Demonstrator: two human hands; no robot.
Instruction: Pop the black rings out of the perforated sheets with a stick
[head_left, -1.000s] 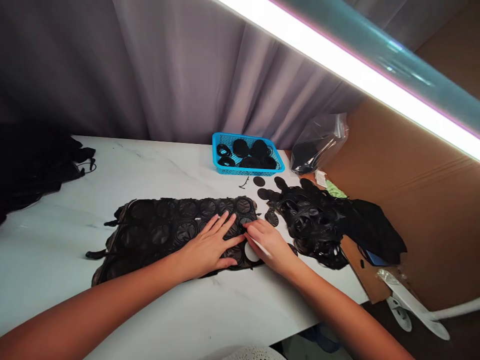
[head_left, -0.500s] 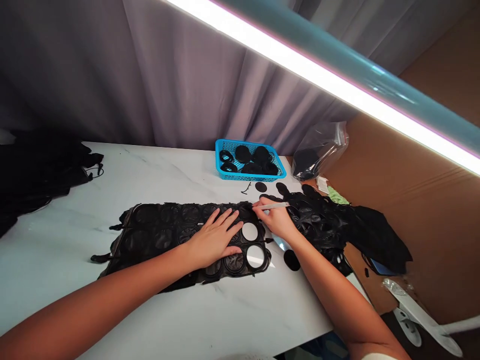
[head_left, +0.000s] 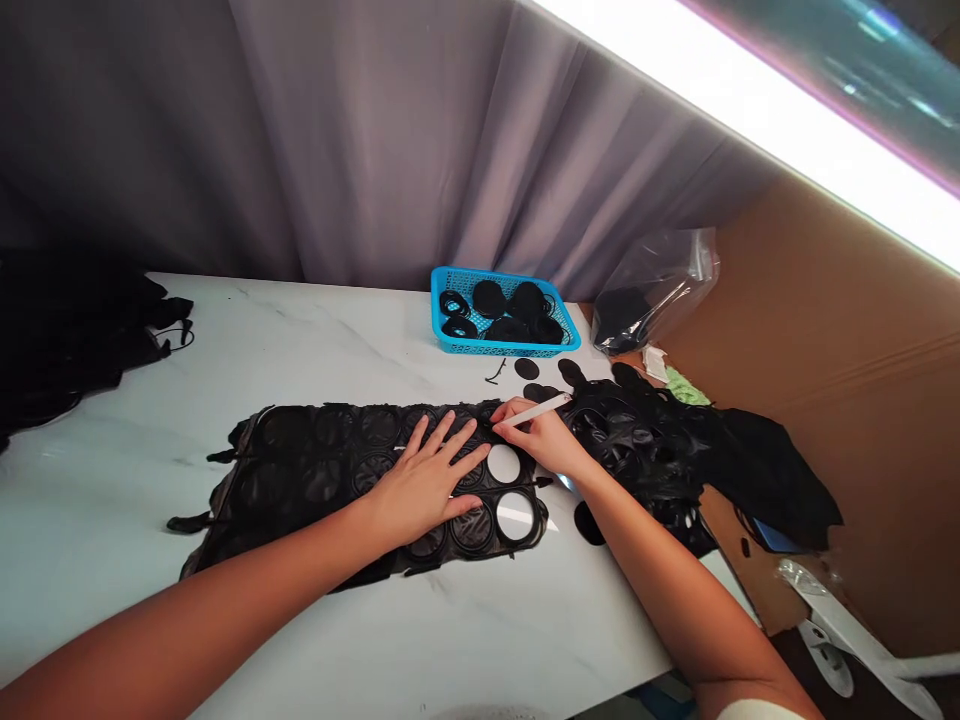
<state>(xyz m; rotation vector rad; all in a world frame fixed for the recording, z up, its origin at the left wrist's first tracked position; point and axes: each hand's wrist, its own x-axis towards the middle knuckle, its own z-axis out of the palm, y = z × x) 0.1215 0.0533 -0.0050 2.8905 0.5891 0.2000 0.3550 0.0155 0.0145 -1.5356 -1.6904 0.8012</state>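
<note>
A black sheet with rows of ring-edged circles lies flat on the white marbled table. Two circles at its right end, one of them here, show white. My left hand rests on the sheet with its fingers spread. Pinched in my right hand is a slim white tool, its lower end at the sheet's upper right corner. The tip's exact contact is too small to make out. Beside my right hand is a heap of black material.
A blue basket with black discs and rings stands at the back. Near it are a clear plastic bag and loose black discs. Black fabric lies at the far left. A lit tube crosses the upper right.
My right hand and the tool have shifted slightly left along the sheet's upper corner, and the tool is tilted more steeply. My left hand stays spread on the sheet. The camera view has shifted.
</note>
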